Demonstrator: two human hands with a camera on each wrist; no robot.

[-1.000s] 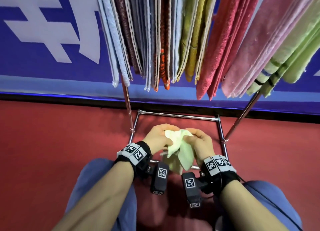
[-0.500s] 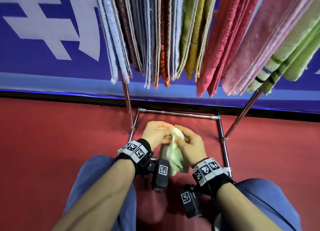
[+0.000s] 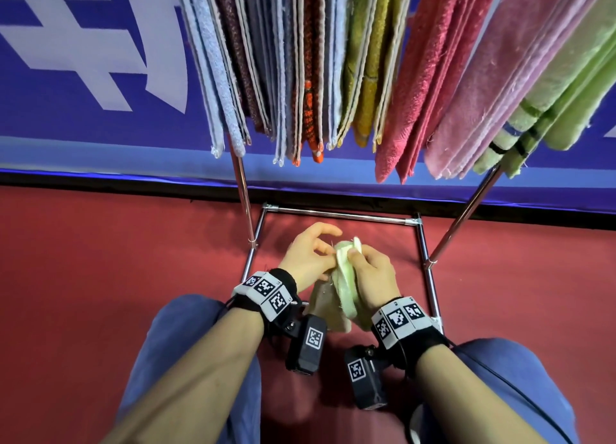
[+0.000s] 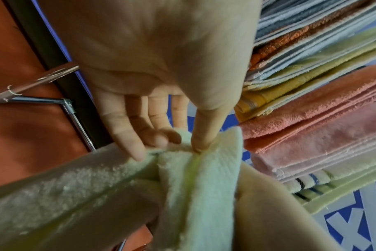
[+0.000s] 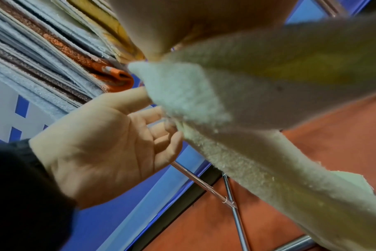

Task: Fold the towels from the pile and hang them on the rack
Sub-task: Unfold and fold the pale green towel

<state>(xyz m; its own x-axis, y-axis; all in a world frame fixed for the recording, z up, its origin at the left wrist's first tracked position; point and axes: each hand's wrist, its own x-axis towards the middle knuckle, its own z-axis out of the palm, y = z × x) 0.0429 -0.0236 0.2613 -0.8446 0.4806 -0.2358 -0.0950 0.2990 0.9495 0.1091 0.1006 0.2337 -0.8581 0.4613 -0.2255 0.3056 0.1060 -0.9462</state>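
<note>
The blue wall (image 3: 83, 137) behind is showing big white shapes, but they are cut off and I cannot read them. The black and white square tags (image 3: 265, 288) on the wrist bands have patterns, no words.

The pale green towel (image 3: 343, 287) is looking fluffy and bunched up, hanging down between the two hands over the red floor (image 3: 100, 277), in front of the rack (image 3: 340, 214).

The right hand (image 3: 373, 277) is gripping the top of the towel with curled fingers. The left hand (image 3: 308, 255) is pinching the towel's edge with thumb and fingertips.

Half a second ago both hands were pressed close together around the towel. Now the left hand is opening a bit wider, and a towel corner is poking up.

Many folded towels (image 3: 416, 77) are hanging on the rack above.
</note>
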